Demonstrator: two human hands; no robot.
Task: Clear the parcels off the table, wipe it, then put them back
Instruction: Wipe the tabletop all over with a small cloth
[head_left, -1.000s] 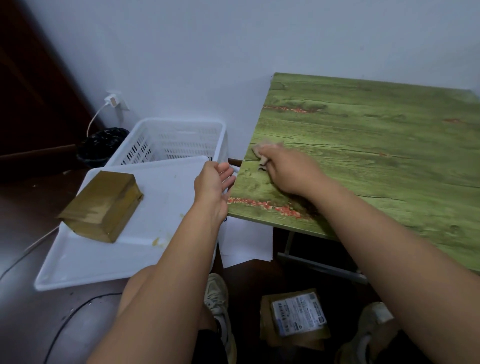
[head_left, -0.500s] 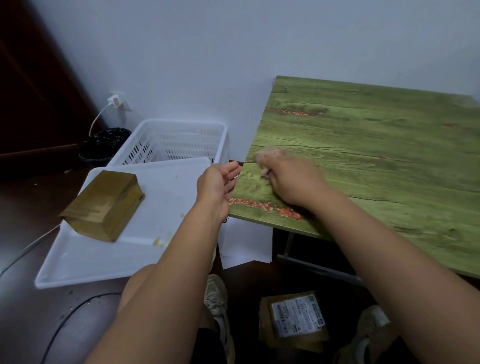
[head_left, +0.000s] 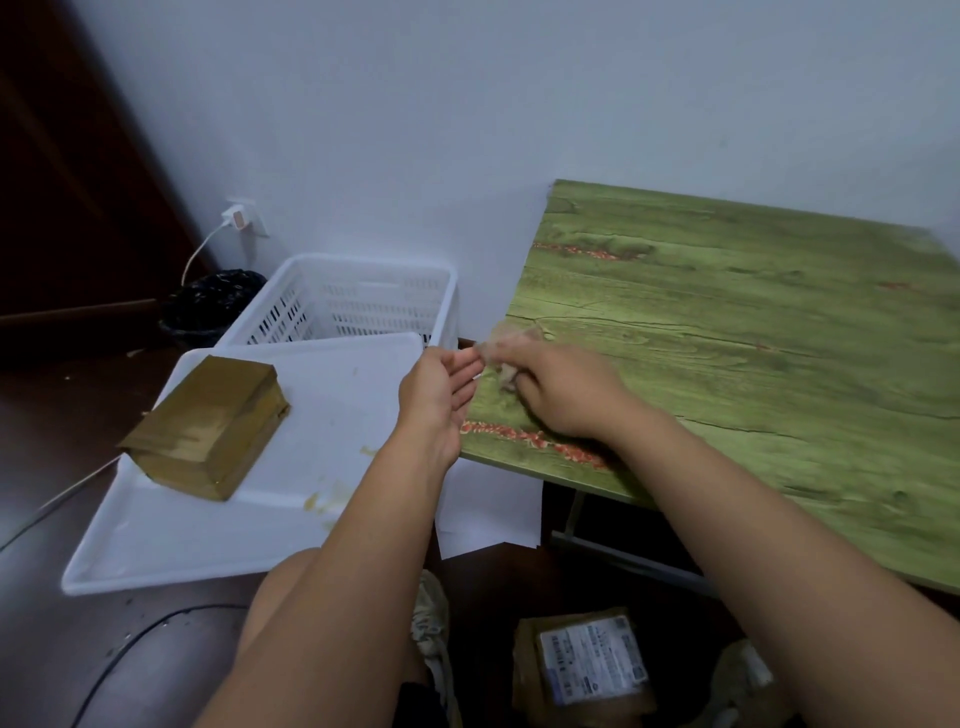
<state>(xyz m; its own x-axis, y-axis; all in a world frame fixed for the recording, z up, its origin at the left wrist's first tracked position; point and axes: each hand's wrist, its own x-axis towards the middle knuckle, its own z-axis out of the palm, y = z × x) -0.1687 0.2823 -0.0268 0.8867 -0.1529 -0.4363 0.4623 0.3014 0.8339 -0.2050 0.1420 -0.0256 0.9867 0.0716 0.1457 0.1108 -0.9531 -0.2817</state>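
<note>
Head view: one frame only, looking down over both forearms.
Table (head_left: 753, 332): green wood-grain tabletop with red streaks, far edge against the pale wall; surface bare apart from the right hand and its cloth.
Right hand (head_left: 563, 392): resting on the tabletop near the left edge, toward the near-left corner; fingers curled round a small crumpled wiping cloth (head_left: 511, 340), pale and blurred, pressed to the surface.
Left hand (head_left: 441, 387): held just off the left edge of the tabletop, palm turned toward the table, fingers nearly straight and relaxed, holding nothing; fingertips close to the cloth, contact not clear.
Taped parcel (head_left: 208, 426): brown, wrapped in shiny tape, lying flat on the white tray (head_left: 171, 540), toward the tray's far-left corner.
White tray: left of the table and lower, its far edge overlapping the rim of the white slotted basket (head_left: 353, 296); a few yellowish smears near its right edge.
Labelled parcel (head_left: 587, 667): brown with a white printed label, on the dark floor below the near edge of the table, between two shoes.
Shoe (head_left: 431, 623): pale, just left of the labelled parcel.
Bin (head_left: 208, 306): black-lined, by the wall left of the basket.
Charger (head_left: 236, 218): white, plugged into a wall socket above the bin, cable trailing down.
Paper sheet (head_left: 488, 514): white, on the floor under the table's near-left corner.
</note>
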